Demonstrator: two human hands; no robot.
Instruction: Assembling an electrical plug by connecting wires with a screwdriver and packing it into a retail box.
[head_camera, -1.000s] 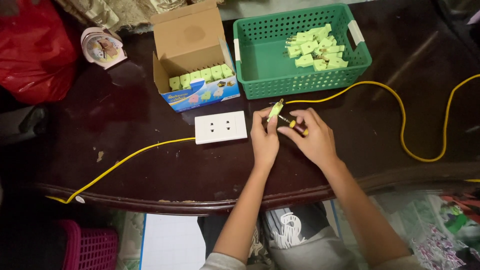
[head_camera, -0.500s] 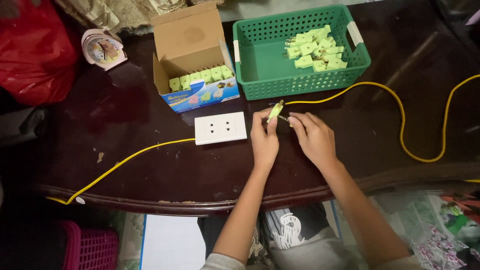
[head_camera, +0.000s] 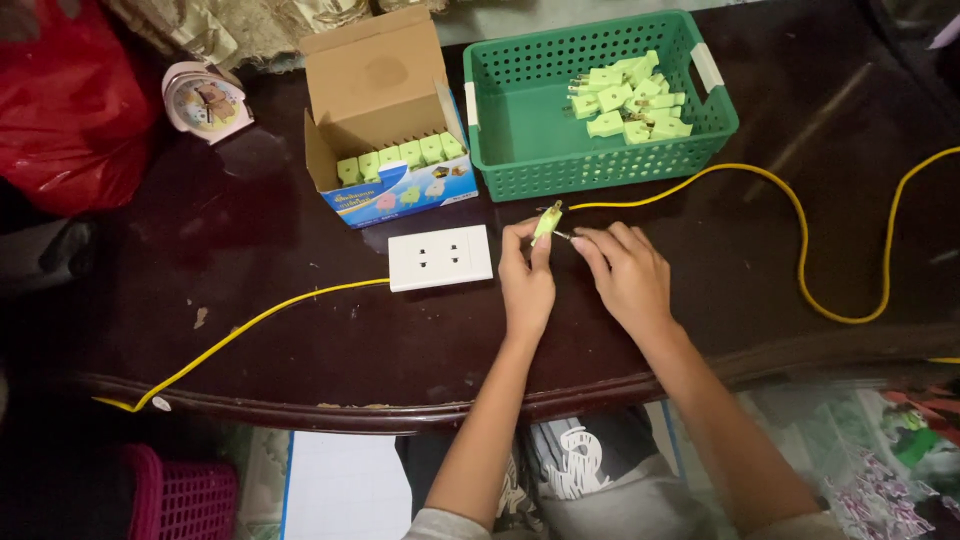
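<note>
green plug (head_camera: 545, 222) just below green basket (head_camera: 600, 100), pinched upright in left hand (head_camera: 527, 280) | right hand (head_camera: 625, 275) fingertips closed at its prongs – step looks like fitting yellow cable (head_camera: 800, 230) end to plug | next: steady fine alignment | cardboard box (head_camera: 385, 110) left of basket – blue front panel, row of green plugs; white socket strip (head_camera: 440, 258) below it
</note>
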